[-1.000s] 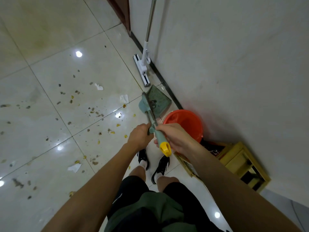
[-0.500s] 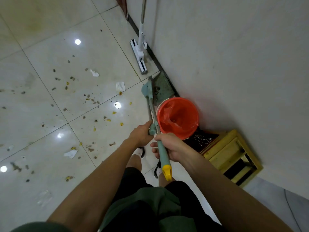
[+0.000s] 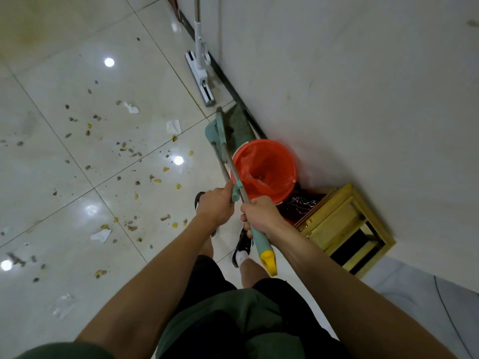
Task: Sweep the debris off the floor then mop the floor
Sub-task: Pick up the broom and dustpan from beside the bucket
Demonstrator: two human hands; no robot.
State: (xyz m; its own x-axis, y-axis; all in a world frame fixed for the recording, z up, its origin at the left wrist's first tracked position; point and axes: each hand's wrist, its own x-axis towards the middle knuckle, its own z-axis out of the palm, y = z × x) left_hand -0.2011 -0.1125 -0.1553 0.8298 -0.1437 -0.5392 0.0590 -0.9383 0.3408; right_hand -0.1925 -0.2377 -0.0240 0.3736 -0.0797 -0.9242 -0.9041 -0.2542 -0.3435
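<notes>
Gripping broom handle [image 3: 259, 239] with both hands, no legible writing

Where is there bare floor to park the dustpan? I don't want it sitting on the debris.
Bare tiles lie along the wall between the white mop and the upper-left floor. Crowded: scattered debris left of the feet, and the wall strip holding the dustpan, orange bucket and wooden stool.

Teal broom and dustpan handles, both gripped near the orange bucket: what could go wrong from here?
1. The teal broom and dustpan handles are clipped together; pulling them apart might swing one into the orange lined bucket and tip it.
2. The white flat mop leans on the wall close by; a wide sweep could knock it over.
</notes>
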